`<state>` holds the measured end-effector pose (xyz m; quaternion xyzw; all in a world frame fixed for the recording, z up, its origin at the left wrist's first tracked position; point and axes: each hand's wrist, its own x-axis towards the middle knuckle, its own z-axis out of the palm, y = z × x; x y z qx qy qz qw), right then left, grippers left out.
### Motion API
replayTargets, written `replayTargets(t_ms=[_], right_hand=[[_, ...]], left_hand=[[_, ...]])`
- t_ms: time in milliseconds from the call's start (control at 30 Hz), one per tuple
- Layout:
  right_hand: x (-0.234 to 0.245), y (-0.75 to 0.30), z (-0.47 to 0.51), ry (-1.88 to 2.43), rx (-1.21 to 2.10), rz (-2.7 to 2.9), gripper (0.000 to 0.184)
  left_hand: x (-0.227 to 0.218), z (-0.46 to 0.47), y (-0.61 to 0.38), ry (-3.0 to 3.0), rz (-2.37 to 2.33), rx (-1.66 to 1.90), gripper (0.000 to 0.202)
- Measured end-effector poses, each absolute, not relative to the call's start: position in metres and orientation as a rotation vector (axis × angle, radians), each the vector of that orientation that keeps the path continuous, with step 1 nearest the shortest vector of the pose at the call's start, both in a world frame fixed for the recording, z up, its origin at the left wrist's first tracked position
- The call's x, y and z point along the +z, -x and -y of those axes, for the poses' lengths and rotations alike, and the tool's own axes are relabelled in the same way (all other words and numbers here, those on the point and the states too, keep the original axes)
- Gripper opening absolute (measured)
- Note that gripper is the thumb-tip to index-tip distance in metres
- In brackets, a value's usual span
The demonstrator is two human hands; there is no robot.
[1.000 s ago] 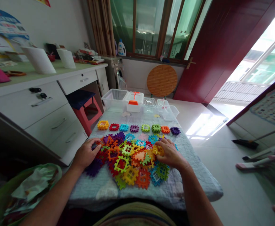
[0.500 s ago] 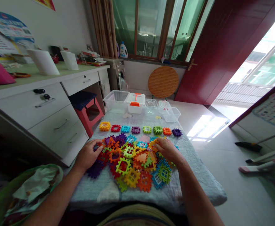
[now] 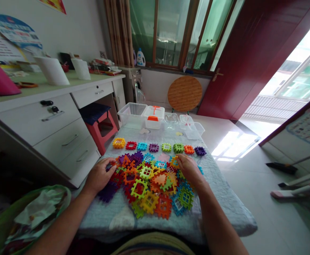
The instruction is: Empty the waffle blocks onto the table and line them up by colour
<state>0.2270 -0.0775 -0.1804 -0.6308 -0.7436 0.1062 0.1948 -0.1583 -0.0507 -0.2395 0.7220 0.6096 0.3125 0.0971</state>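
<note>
A heap of colourful square plastic interlocking blocks (image 3: 145,191) with notched edges covers the middle of the cloth-covered table. At its left edge lies my left hand (image 3: 99,176), fingers curved and thumb apart, beside orange and purple pieces; its fingertips are partly hidden among them. My right hand (image 3: 189,170) reaches over the heap's far right side, its fingers closed on a yellow interlocking block (image 3: 174,162). Beyond the heap, several blocks form a row, from a yellow stack (image 3: 119,143) on the left to a dark purple one (image 3: 200,151) on the right.
Clear plastic bins (image 3: 132,115) stand at the table's far end, one lidded box (image 3: 154,117) with orange clips among them. A white desk (image 3: 38,120) and a red stool (image 3: 102,129) are at left. A lined waste basket (image 3: 67,198) sits near my left forearm.
My right hand has shifted slightly away from me with the yellow block at its fingers. My left hand stays nearly in place. The view has turned a little.
</note>
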Motion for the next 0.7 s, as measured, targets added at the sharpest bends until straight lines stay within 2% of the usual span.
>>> replayTargets(t_ms=[367,533,700], right_hand=[[-0.198,-0.230,0.075,1.766,0.055,1.986,0.033],[-0.200,-0.230,0.075,1.683,0.030,1.912,0.038],[-0.197,-0.223,0.078,1.733,0.042,2.021,0.036]], left_hand=[[-0.244,0.051,0.161,-2.124,-1.809,0.917,0.031],[-0.245,0.049,0.161,-2.126,-1.804,0.919,0.031],[-0.245,0.049,0.161,-2.129,-1.804,0.937,0.029]])
